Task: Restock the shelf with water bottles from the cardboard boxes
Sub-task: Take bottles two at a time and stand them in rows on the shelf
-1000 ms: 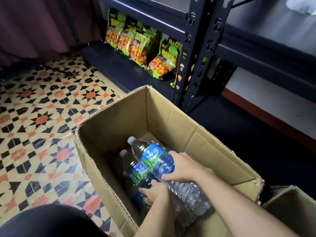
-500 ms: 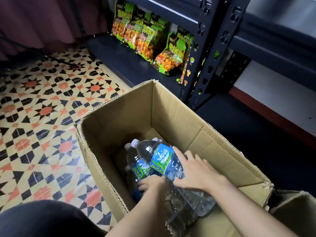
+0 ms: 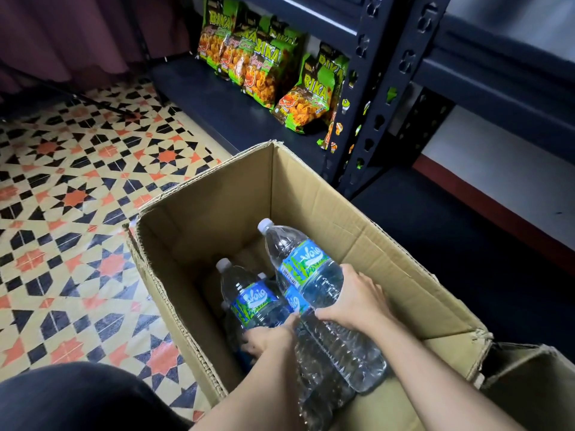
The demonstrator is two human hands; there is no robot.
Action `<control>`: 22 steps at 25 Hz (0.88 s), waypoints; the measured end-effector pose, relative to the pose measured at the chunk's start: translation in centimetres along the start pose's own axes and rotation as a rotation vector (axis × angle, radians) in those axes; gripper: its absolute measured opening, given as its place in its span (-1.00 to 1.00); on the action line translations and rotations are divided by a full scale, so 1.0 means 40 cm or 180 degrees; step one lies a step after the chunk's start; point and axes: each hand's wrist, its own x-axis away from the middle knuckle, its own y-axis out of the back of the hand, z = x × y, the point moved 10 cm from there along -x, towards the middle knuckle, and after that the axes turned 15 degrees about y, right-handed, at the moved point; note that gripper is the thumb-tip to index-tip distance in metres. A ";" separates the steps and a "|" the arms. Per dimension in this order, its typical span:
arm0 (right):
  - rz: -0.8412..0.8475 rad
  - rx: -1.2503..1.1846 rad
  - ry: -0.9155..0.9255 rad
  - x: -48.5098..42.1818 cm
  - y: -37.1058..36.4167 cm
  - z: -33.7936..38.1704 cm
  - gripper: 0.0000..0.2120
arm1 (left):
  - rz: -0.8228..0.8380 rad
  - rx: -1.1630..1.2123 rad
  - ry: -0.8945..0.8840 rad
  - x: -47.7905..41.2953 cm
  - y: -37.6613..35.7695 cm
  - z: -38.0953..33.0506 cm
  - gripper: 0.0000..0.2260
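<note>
The right hand [image 3: 351,301] is clamped around the middle of the upper water bottle [image 3: 314,293], palm on top and fingers wrapped over the clear body just below the blue-green label. The left hand [image 3: 267,339] is closed on the lower water bottle [image 3: 253,301], deeper in the cardboard box [image 3: 367,231], near the box's near-left wall. Both bottles lie tilted, white caps pointing toward the far corner of the box; a third bottle appears partly hidden beneath them. For a clean lift, keep each grip on the ribbed lower section, where the plastic is stiffer, and raise the caps clear of the box rim before swinging toward the shelf [image 3: 224,98]. The bottles are thin transparent plastic with ridged bases, likely slippery and prone to denting under a hard squeeze. The box is plain corrugated card with open flaps and a torn near-right corner. The dark metal shelf holds glossy green snack bags [image 3: 264,66] along its back edge; the bay to their right looks free for stocking.
</note>
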 end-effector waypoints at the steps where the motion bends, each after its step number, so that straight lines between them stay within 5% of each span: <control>1: -0.0045 -0.0016 -0.0057 0.004 0.005 -0.004 -0.19 | -0.0006 0.0057 0.0015 -0.007 0.000 0.001 0.02; 11: -0.0500 -0.0665 -0.0257 0.135 0.137 -0.008 -0.29 | 0.0120 0.0739 -0.0470 0.181 0.100 -0.025 -0.14; 17: -0.1484 -0.0549 0.0157 0.361 0.396 0.064 -0.24 | 0.0460 0.0846 -0.2730 0.520 0.262 -0.089 -0.31; 22: -0.2830 -0.1151 0.0338 0.628 0.602 0.050 -0.24 | 0.1237 0.1109 -0.3714 0.856 0.339 -0.076 -0.37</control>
